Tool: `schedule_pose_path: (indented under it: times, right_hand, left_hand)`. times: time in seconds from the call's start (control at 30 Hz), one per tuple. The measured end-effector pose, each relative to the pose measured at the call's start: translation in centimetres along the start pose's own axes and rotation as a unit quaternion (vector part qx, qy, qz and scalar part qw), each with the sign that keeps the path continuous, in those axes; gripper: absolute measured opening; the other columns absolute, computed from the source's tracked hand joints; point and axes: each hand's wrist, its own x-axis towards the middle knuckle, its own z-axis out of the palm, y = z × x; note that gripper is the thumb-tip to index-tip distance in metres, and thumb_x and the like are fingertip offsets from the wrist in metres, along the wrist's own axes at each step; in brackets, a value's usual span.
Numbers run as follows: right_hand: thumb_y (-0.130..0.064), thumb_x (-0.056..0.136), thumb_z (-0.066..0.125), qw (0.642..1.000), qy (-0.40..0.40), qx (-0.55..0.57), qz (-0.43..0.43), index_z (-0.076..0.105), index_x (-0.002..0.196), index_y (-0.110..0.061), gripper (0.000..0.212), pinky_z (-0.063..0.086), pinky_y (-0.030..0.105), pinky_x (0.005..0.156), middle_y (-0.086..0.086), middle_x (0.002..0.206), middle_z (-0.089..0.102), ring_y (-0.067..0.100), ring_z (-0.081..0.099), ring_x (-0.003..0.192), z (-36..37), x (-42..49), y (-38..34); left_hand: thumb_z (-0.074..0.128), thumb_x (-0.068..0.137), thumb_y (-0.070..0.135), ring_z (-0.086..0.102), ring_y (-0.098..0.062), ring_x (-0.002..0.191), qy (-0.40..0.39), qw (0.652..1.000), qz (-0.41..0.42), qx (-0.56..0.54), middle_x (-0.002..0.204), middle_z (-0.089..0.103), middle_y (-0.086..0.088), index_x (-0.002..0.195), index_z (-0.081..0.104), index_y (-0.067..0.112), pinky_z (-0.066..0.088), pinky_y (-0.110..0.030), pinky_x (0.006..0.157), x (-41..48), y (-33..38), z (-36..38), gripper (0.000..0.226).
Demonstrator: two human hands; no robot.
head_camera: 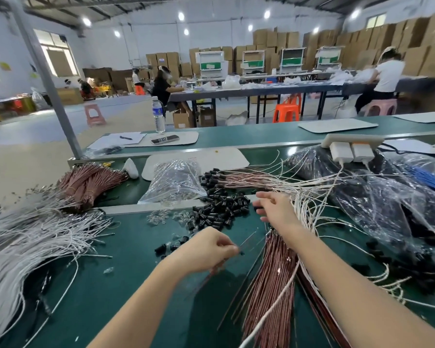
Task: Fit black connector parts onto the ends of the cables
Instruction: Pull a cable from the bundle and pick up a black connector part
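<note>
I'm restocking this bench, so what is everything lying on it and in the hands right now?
black connector parts: loose pile, black, table centre ahead of the hands
pink cables: one thick sheaf, pink-brown, under the right forearm
tied pink bundles: several, pink-brown, back left
white cables: large heap, white, left edge
clear bag: one, transparent, behind the pile
dark bags: several, clear plastic over black contents, right
power strip: one, white, two chargers plugged in, back right
water bottle: one, clear, far bench
left hand: pinches a thin cable
right hand: fingers relaxed, extended towards the connector pile
</note>
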Motion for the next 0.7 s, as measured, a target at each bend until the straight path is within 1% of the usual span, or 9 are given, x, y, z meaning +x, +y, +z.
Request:
schedule_pose_path:
  times: [0.07, 0.13, 0.2, 0.27, 0.33, 0.4, 0.5, 0.6, 0.7]
  right_hand:
    - [-0.009, 0.104, 0.046, 0.999, -0.011, -0.032, -0.006, 0.062, 0.124, -0.017, 0.027, 0.056, 0.032, 0.071, -0.004, 0.099, 0.07, 0.012, 0.063, 0.081, 0.8, 0.4, 0.8]
    - [-0.012, 0.104, 0.048, 0.996, -0.034, -0.081, -0.015, 0.064, 0.123, -0.019, 0.026, 0.057, 0.04, 0.072, -0.004, 0.098, 0.07, 0.015, 0.06, 0.075, 1.7, 0.6, 1.6]
    - [-0.019, 0.103, 0.05, 0.985, -0.064, -0.157, -0.038, 0.065, 0.121, -0.025, 0.024, 0.049, 0.028, 0.056, -0.006, 0.089, 0.07, 0.007, 0.052, 0.058, 2.6, 0.7, 2.3]
    - [-0.027, 0.103, 0.05, 0.965, -0.079, -0.24, -0.076, 0.064, 0.122, -0.03, 0.024, 0.041, 0.017, 0.051, -0.01, 0.094, 0.068, 0.0, 0.05, 0.053, 3.5, 0.5, 2.7]
    - [-0.038, 0.103, 0.05, 0.935, -0.07, -0.325, -0.121, 0.063, 0.127, -0.029, 0.028, 0.049, 0.024, 0.073, -0.006, 0.113, 0.065, 0.006, 0.06, 0.085, 4.5, 0.2, 2.8]
    - [-0.047, 0.103, 0.047, 0.904, -0.052, -0.399, -0.145, 0.06, 0.131, -0.029, 0.036, 0.048, 0.035, 0.092, -0.002, 0.124, 0.06, 0.019, 0.054, 0.111, 5.5, -0.1, 2.9]
    - [-0.05, 0.103, 0.043, 0.88, -0.027, -0.444, -0.167, 0.056, 0.131, -0.031, 0.036, 0.043, 0.034, 0.098, -0.004, 0.126, 0.055, 0.019, 0.049, 0.115, 6.0, -0.7, 3.5]
    - [-0.045, 0.101, 0.052, 0.906, -0.023, -0.382, -0.18, 0.056, 0.123, -0.031, 0.026, 0.043, 0.028, 0.093, -0.011, 0.116, 0.058, 0.012, 0.05, 0.108, 6.0, -0.9, 4.0]
    - [-0.034, 0.098, 0.064, 0.962, -0.012, -0.235, -0.14, 0.055, 0.107, -0.035, 0.013, 0.044, 0.009, 0.075, -0.02, 0.1, 0.061, -0.003, 0.058, 0.089, 5.4, -0.7, 3.7]
  left_hand:
    - [0.061, 0.1, 0.036, 0.059, -0.015, 0.062, 0.001, 0.998, -0.001, -0.058, 0.072, 0.069, 0.001, 0.093, 0.076, 0.024, 0.054, -0.033, 0.067, -0.2, -1.1, -0.9, 0.021]
    - [0.061, 0.099, 0.038, 0.062, -0.01, 0.061, 0.034, 0.995, -0.008, -0.094, 0.076, 0.074, 0.006, 0.094, 0.076, 0.027, 0.053, -0.027, 0.059, -0.2, -2.9, -2.1, 0.019]
    - [0.064, 0.098, 0.038, 0.061, -0.007, 0.06, 0.129, 0.974, -0.018, -0.185, 0.072, 0.072, 0.009, 0.097, 0.075, 0.027, 0.05, -0.021, 0.055, 0.0, -4.4, -2.6, 0.016]
    - [0.065, 0.097, 0.027, 0.062, -0.012, 0.063, 0.232, 0.888, -0.02, -0.396, 0.071, 0.069, 0.003, 0.101, 0.073, 0.015, 0.054, -0.022, 0.058, 0.5, -5.2, -1.9, 0.015]
    - [0.063, 0.098, 0.015, 0.067, -0.014, 0.066, 0.314, 0.792, -0.007, -0.523, 0.076, 0.071, -0.003, 0.103, 0.07, 0.007, 0.056, -0.022, 0.06, 1.0, -5.6, -1.1, 0.012]
    - [0.064, 0.096, 0.013, 0.071, -0.017, 0.074, 0.36, 0.75, 0.015, -0.555, 0.084, 0.074, -0.008, 0.103, 0.069, 0.007, 0.058, -0.022, 0.064, 1.4, -6.0, -0.2, 0.01]
    - [0.07, 0.086, 0.023, 0.074, -0.021, 0.081, 0.394, 0.712, 0.037, -0.58, 0.09, 0.075, -0.011, 0.102, 0.067, 0.011, 0.06, -0.024, 0.068, 1.2, -6.1, 0.6, 0.021]
    - [0.069, 0.083, 0.028, 0.074, -0.022, 0.083, 0.429, 0.696, 0.027, -0.576, 0.095, 0.076, -0.013, 0.099, 0.067, 0.013, 0.06, -0.025, 0.069, 1.2, -6.5, 0.8, 0.021]
    - [0.069, 0.085, 0.029, 0.075, -0.021, 0.079, 0.464, 0.688, 0.027, -0.557, 0.094, 0.076, -0.013, 0.095, 0.068, 0.015, 0.06, -0.024, 0.066, 1.3, -7.1, 0.7, 0.018]
